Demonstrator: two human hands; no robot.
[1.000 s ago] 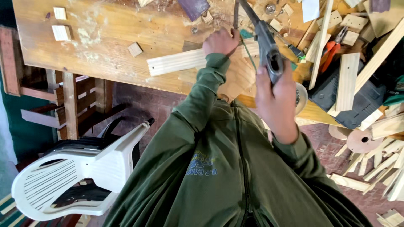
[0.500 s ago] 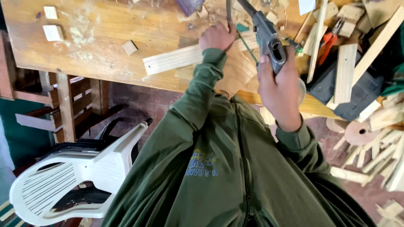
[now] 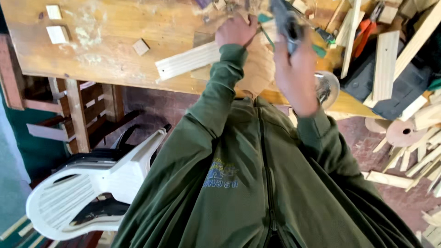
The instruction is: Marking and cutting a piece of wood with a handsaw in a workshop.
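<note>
1. Wood strip (image 3: 188, 60) lies pale on my workbench (image 3: 105, 41), its near end running under my left hand (image 3: 236, 30), which presses flat on it.
2. My right hand (image 3: 296, 69) is wrapped tight around a dark power tool (image 3: 285, 20), at three o'clock from the left.
3. Small wood blocks (image 3: 57, 33) sit at nine o'clock.
4. White plastic chair (image 3: 87, 193) stands at seven o'clock.
</note>
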